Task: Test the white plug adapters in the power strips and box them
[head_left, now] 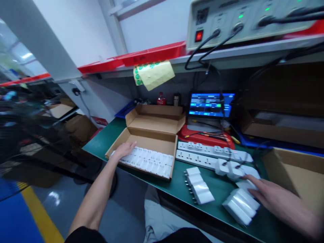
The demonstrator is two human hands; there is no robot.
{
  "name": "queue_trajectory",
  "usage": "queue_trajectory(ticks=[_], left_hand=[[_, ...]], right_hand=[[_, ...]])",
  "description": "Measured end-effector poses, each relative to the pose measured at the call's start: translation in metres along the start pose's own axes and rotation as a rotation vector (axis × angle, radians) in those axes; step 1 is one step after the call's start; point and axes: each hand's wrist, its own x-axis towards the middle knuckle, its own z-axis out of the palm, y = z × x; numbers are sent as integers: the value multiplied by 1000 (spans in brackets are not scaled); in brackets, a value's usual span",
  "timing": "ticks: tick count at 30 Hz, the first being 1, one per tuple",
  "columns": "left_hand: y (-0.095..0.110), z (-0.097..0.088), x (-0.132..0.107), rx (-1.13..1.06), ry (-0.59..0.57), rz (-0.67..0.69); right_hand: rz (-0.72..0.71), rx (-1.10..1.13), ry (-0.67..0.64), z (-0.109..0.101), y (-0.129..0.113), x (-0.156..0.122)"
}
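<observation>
My left hand [125, 150] rests over the left end of two rows of white power adapters [152, 161] packed in an open cardboard box [145, 136]. Its fingers lie stretched along the top of the back row. At the right, my right hand [270, 194], a little blurred, has thumb and fingers about a white adapter [246, 185], just behind a stack of white adapters [241, 206]. Another row of adapters [199, 187], prongs facing left, lies on the green table between the hands.
Two long white power strips [199, 158] run behind the loose adapters, some adapters plugged in. Behind are a lit screen [211, 104] and a red tray [192, 135]. An open carton [298, 168] stands right. Cables hang from the powered box [227, 25] on the shelf.
</observation>
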Motion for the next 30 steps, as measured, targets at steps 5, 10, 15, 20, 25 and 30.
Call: queue_trajectory(ticks=[5,10,15,20,25,30], left_hand=[[43,9,-19,88,249,202],[142,78,-86,-79,495,917],[213,142,-143,-18,537,1189],[224,157,-158,31,561,1312],[220,142,-174,-142,307,1257],[207,105,-150,-975,-72,702]], right_hand=[[90,-61,-216,-46,-51,11],[275,349,-110,-98,-76,7],[323,896,-50,-115,-107,-1],[288,1054,-91,-103,-133,5],[178,702,-104,-92,-159,34],[55,83,-204,-65,-191,82]])
